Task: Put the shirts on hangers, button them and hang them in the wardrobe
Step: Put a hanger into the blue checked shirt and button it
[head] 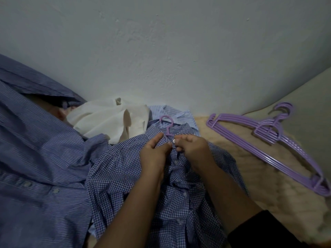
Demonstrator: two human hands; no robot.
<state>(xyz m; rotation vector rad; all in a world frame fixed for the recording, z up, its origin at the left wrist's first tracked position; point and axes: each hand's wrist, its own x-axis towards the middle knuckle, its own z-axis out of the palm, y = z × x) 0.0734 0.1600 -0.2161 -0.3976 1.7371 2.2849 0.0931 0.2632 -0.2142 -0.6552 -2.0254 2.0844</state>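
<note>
From your head camera, the checked shirt (136,178) lies in front of you with a hanger (167,125) already inside it. Your left hand (154,154) pinches the collar; your right hand (194,147) pinches the top button (173,140). Lower buttons look undone. Spare hangers (265,140) right of it, and more shirts (44,149) left, wait.

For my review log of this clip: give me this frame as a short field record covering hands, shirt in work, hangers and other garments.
left hand: pinches the placket near the collar
right hand: pinches the top button
checked shirt: on a purple hanger, hook showing above the collar; lower buttons appear fastened
spare hangers: purple stack, lying to the right
striped shirt: lies left
cream garment: behind, crumpled
</note>
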